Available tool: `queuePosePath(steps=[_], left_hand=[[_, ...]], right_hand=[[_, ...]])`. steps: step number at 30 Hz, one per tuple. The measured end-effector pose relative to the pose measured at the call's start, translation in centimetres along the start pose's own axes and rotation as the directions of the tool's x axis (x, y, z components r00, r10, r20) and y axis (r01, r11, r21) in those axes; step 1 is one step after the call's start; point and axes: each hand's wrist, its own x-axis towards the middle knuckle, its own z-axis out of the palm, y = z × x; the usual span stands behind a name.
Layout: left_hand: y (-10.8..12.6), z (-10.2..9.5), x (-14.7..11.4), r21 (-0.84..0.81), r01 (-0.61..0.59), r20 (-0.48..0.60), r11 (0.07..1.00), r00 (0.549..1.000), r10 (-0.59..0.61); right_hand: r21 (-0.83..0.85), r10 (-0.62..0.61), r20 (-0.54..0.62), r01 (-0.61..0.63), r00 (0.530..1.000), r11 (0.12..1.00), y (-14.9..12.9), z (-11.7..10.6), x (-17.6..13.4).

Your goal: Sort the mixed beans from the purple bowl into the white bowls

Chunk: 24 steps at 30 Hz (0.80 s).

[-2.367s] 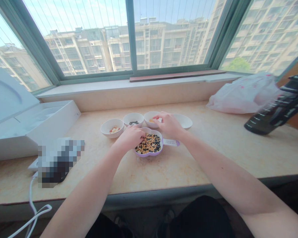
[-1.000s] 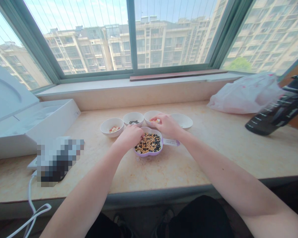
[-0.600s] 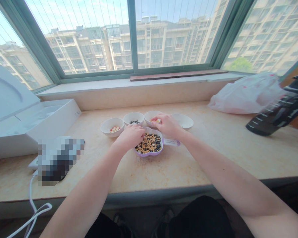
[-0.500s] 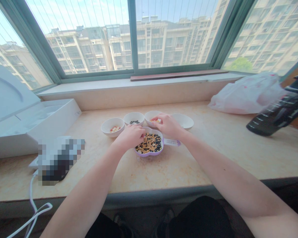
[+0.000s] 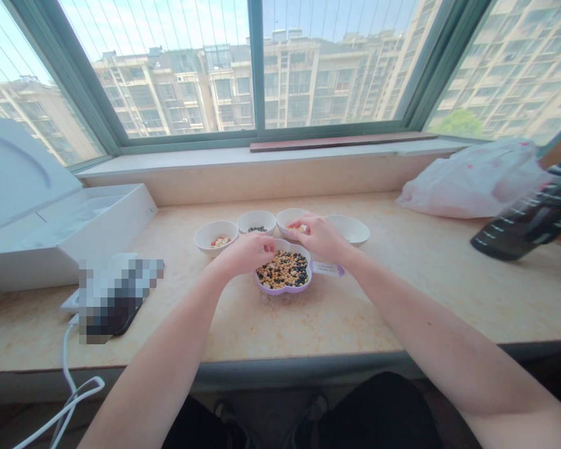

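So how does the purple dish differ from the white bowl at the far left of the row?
The purple dish has a lobed outline and a handle; the white bowl is round with no visible handle. The purple dish carries many tan and black beans, while the white bowl holds a small heap of reddish and pale pieces. Both stand upright and open on the counter.

In front of me a purple, lobed dish (image 5: 286, 290) sits on the worktop (image 5: 271, 333), its handle (image 5: 328, 269) pointing right — mixed tan and black beans (image 5: 285, 269) inside. Just beyond stand four white bowls (image 5: 204, 246) — the left three sparsely filled.
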Motion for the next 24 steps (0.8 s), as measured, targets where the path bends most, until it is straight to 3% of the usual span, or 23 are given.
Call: queuePosePath(steps=[4, 7, 9, 11, 12, 14, 24], left_hand=[[0.0, 0.2, 0.0, -0.156, 0.022, -0.045, 0.987, 0.999, -0.030], [0.1, 0.1, 0.2, -0.443, 0.063, -0.069, 0.894, 0.992, -0.104], [0.3, -0.3, 0.3, -0.690, 0.028, -0.088, 0.723, 0.989, -0.122], [0.5, -0.9, 0.3, -0.869, -0.050, -0.130, 0.492, 0.983, -0.131], [0.6, -1.2, 0.3, -0.917, -0.075, -0.143, 0.392, 0.979, -0.145], [0.8, -1.8, 0.1, -0.955, -0.089, -0.144, 0.282, 0.973, -0.182], [0.4, -1.7, 0.0, -0.973, -0.054, -0.097, 0.226, 0.978, -0.184]], right_hand=[[0.002, 0.002, -0.006, -0.002, 1.000, 1.000, -0.1, 0.0, 0.0], [0.006, -0.002, -0.003, 0.002, 1.000, 1.000, -0.1, -0.1, 0.0], [0.001, -0.005, 0.001, 0.005, 1.000, 1.000, -0.1, -0.2, 0.0], [-0.002, -0.005, 0.001, 0.005, 1.000, 1.000, -0.1, -0.2, 0.1], [-0.001, -0.005, 0.001, 0.005, 1.000, 1.000, -0.1, -0.1, 0.1], [0.003, -0.005, 0.002, 0.005, 1.000, 1.000, 0.0, 0.0, 0.1], [-0.001, -0.024, 0.003, 0.024, 1.000, 1.000, 0.0, 0.1, 0.1]])
